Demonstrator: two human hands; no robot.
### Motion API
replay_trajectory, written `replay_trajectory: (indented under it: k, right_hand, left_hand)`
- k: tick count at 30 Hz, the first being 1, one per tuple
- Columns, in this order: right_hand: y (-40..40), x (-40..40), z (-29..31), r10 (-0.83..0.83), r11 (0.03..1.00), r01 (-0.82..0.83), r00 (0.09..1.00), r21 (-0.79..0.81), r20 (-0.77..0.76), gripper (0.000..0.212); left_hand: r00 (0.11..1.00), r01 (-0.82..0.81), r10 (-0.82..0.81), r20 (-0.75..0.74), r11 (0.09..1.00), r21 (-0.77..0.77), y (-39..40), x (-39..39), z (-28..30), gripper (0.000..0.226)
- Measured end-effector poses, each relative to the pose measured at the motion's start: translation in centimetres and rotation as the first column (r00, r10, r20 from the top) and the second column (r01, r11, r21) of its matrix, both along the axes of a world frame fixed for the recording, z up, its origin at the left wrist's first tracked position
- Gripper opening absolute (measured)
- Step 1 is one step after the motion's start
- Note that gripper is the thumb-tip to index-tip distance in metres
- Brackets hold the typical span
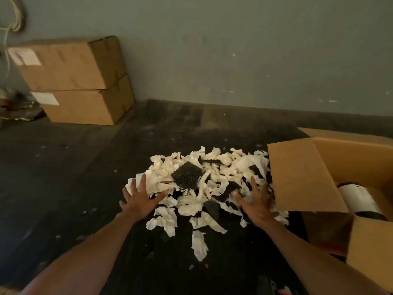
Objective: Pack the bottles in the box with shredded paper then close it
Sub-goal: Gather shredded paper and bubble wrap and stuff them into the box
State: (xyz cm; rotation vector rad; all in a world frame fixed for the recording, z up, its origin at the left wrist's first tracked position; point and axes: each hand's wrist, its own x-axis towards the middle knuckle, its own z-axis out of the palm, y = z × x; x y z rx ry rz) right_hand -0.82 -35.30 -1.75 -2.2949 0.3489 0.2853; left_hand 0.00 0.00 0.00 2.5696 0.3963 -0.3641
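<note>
A heap of white shredded paper (212, 173) with dark foam-like scraps (187, 175) lies on the dark floor in front of me. My left hand (139, 199) rests flat with spread fingers on the heap's left edge. On the heap's right edge, next to a raised cardboard flap, my right hand (256, 203) is also spread, holding nothing. The open cardboard box (302, 177) stands at the right with its flaps up. Inside it lies a bottle (359, 199) with a white label and dark ends, on its side.
Two closed cardboard boxes (74, 81) are stacked against the grey wall at the back left. Some clutter and a hanging cord (12, 22) sit at the far left. A few loose paper strips (198, 244) lie nearer to me on the floor.
</note>
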Motion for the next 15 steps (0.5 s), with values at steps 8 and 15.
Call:
replay_trajectory:
  k: [8,15]
  right_hand:
    - [2.8,7.2,-4.0,0.235,0.960,-0.223,0.971,-0.172,0.053,0.109]
    - [6.4,9.8,-6.3,0.566,0.753,-0.488,0.822,-0.442,0.057,0.109]
  left_hand:
    - [0.916,0.395,-0.400,-0.008,0.902,0.176,0.4,9.2,-2.9,0.136]
    - [0.730,0.681,-0.658,-0.184,0.679,0.273,-2.0,13.2,-5.6,0.135]
